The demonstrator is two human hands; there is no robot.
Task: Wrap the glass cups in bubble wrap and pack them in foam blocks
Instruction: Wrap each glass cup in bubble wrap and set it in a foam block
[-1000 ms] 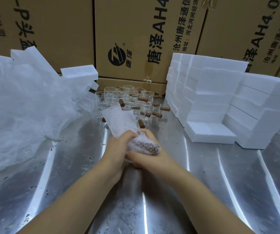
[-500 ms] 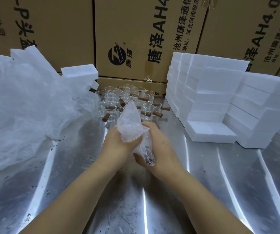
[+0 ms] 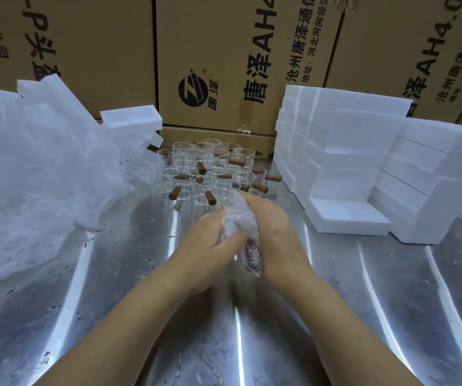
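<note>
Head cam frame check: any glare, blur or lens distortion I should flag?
Head view: streaky glare on the steel table; motion blur on the bubble wrap bundle gripped by the left hand and right hand; wide-angle bowing makes the cardboard boxes lean at the edges; the glass cups look fairly sharp.

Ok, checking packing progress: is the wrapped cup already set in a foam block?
No, the left hand and right hand grip the bubble-wrapped cup over the table, apart from the foam blocks.

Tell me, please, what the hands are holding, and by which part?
A crumpled clear bubble-wrap bundle: the left hand pinches its bunched middle, the right hand wraps round its right side.
</note>
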